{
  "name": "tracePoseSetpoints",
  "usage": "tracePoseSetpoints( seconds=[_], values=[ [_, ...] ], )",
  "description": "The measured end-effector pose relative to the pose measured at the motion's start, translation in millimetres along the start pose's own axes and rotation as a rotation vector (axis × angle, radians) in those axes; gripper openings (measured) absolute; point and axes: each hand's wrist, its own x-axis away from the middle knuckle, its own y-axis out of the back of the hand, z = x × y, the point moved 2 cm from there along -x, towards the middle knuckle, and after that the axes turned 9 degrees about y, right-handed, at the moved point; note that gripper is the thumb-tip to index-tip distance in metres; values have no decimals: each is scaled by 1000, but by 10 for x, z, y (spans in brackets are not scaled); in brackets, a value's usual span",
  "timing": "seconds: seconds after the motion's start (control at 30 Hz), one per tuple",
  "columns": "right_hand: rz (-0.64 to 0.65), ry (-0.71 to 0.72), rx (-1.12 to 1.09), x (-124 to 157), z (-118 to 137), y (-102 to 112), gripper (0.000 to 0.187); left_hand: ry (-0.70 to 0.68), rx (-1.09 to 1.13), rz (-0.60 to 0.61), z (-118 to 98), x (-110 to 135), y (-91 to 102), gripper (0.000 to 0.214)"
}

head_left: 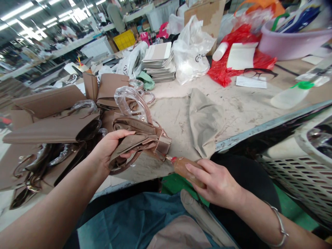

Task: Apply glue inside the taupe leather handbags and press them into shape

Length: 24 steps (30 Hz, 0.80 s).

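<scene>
- Left grip (110,145): closed on a brown bag (137,136), thumb uppermost, forearm slanting in from below left.
- Right grip (216,178): wrapped around a brown bottle (185,169), palm downward, its tip at the bag's edge, left of this grip.

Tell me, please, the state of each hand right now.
Left hand: closed, holding a brown bag part.
Right hand: closed around a brown bottle, its tip pointing toward that part.

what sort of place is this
Probably a factory workshop for bags: brown bags are piled on the worktable, rows of strip lights run along the ceiling, and other people are in the background.
</scene>
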Motion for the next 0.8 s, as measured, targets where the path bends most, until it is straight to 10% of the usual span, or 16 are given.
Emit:
tracePoseSetpoints(
  seconds=[0.8],
  values=[
    [-184, -361, -238, 78, -298, -110, 31, -74, -87, -35, -50, 5, -92, 23]
  ],
)
